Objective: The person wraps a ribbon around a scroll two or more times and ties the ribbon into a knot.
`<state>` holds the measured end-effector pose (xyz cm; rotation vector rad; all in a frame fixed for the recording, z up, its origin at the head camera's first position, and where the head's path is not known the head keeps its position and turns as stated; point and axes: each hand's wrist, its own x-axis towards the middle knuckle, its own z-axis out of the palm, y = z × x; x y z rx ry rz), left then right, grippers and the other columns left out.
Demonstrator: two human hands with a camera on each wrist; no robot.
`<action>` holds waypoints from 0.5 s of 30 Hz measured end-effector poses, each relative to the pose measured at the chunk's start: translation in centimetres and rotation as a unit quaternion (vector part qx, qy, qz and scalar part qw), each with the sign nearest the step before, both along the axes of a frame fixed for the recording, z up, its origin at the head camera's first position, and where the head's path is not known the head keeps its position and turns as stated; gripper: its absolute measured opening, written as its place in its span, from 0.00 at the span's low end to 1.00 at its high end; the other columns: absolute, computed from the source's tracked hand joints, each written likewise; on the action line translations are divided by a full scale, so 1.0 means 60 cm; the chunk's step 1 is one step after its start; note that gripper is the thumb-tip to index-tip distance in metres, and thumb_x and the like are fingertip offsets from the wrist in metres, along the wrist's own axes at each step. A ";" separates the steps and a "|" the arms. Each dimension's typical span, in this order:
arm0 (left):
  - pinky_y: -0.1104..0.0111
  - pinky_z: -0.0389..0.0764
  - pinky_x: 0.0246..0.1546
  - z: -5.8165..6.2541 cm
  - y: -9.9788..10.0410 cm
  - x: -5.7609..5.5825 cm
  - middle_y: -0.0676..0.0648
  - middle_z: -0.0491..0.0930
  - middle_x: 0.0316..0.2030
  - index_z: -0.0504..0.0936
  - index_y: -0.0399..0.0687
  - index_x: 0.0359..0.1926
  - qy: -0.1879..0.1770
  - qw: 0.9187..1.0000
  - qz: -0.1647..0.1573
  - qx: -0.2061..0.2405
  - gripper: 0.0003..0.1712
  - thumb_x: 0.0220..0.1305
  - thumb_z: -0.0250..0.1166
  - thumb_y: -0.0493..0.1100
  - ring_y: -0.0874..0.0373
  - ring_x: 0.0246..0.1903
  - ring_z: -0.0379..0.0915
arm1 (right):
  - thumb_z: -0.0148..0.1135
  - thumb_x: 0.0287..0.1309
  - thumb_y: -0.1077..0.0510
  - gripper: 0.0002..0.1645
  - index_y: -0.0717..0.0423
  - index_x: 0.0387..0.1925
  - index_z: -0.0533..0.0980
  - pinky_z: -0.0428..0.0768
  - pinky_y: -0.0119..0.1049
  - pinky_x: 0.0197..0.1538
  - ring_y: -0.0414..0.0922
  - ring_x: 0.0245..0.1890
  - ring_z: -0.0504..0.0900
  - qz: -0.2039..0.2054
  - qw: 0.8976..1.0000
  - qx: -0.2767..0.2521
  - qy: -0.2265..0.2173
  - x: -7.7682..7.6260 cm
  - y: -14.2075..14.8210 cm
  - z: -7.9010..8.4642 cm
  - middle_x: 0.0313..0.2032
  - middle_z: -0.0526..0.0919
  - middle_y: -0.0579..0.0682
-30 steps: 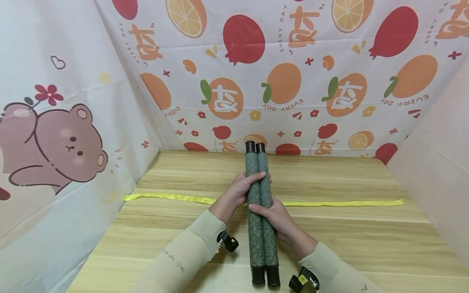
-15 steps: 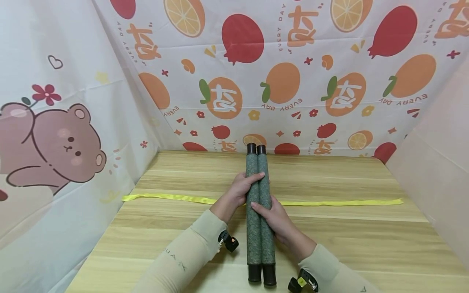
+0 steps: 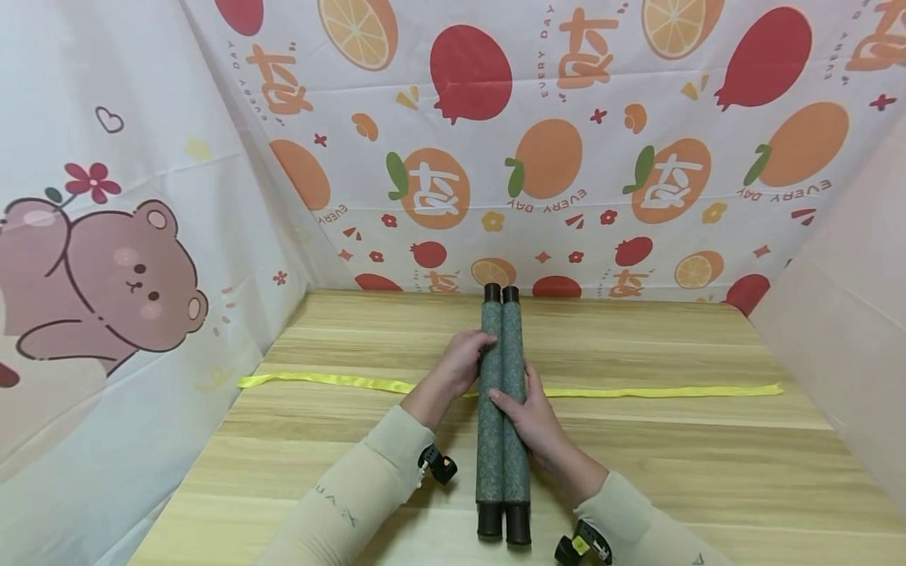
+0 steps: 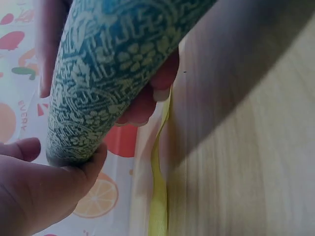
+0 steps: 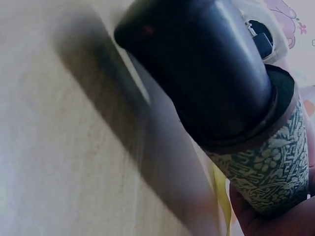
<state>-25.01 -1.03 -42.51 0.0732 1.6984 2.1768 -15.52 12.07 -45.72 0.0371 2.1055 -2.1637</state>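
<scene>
A scroll [image 3: 491, 440], rolled from both ends into two side-by-side green patterned rolls with dark end knobs, is held lengthwise over the table. My left hand [image 3: 462, 363] grips its far half from the left, thumb at the left roll's edge. Lower down on the right side, my right hand [image 3: 532, 417] holds it, with the thumb laid across the rolls and the other fingers hidden underneath. The left wrist view shows pale floral brocade on the scroll [image 4: 108, 73] close up. In the right wrist view, a black knob [image 5: 206, 69] juts from the near end, its shadow on the wood.
A yellow ribbon [image 3: 658, 392] stretches left to right across the wooden table [image 3: 672, 464], passing behind the scroll in the head view. Fruit-printed cloth [image 3: 552, 94] rises along the table's back edge. A bear-printed cloth [image 3: 233, 228] hangs at the left.
The left thumb has drawn back from across both rolls to the left roll's edge. The scroll's far end has lowered slightly and its near end shifted a little left and away.
</scene>
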 end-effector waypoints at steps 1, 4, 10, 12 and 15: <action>0.64 0.78 0.47 -0.001 -0.001 0.000 0.38 0.74 0.52 0.68 0.25 0.62 0.006 1.000 -0.002 -0.006 0.25 0.66 0.52 0.34 0.54 0.45 0.74 | 0.63 0.65 0.50 0.53 0.43 0.77 0.40 0.77 0.44 0.53 0.52 0.53 0.77 0.000 1.000 0.002 0.002 0.000 0.000 -0.001 0.66 0.66 0.61; 0.61 0.76 0.52 -0.003 -0.002 0.002 0.33 0.71 0.59 0.64 0.26 0.66 0.031 0.999 -0.010 -0.028 0.29 0.64 0.51 0.31 0.51 0.50 0.72 | 0.62 0.66 0.53 0.53 0.46 0.78 0.38 0.77 0.47 0.54 0.54 0.55 0.77 -0.006 1.000 0.010 0.006 -0.003 0.002 -0.003 0.66 0.65 0.65; 0.60 0.75 0.55 -0.008 -0.004 0.001 0.30 0.71 0.61 0.60 0.26 0.68 0.081 0.993 -0.034 -0.085 0.35 0.57 0.52 0.26 0.49 0.54 0.71 | 0.61 0.63 0.57 0.52 0.55 0.78 0.41 0.79 0.49 0.52 0.56 0.54 0.78 -0.013 0.996 0.084 0.013 -0.013 0.012 -0.002 0.62 0.70 0.70; 0.57 0.74 0.57 -0.013 -0.005 -0.001 0.30 0.70 0.62 0.60 0.26 0.68 0.090 0.989 -0.041 -0.108 0.36 0.56 0.53 0.26 0.47 0.56 0.70 | 0.59 0.62 0.58 0.49 0.54 0.77 0.44 0.80 0.49 0.50 0.56 0.52 0.79 -0.010 0.994 0.110 0.014 -0.017 0.016 -0.002 0.59 0.72 0.68; 0.55 0.74 0.59 -0.016 -0.007 -0.002 0.32 0.69 0.62 0.62 0.28 0.68 0.092 0.985 -0.043 -0.140 0.35 0.57 0.56 0.27 0.45 0.57 0.69 | 0.57 0.61 0.61 0.46 0.55 0.76 0.49 0.81 0.48 0.48 0.54 0.51 0.79 -0.004 0.989 0.144 0.025 -0.020 0.022 -0.003 0.58 0.73 0.65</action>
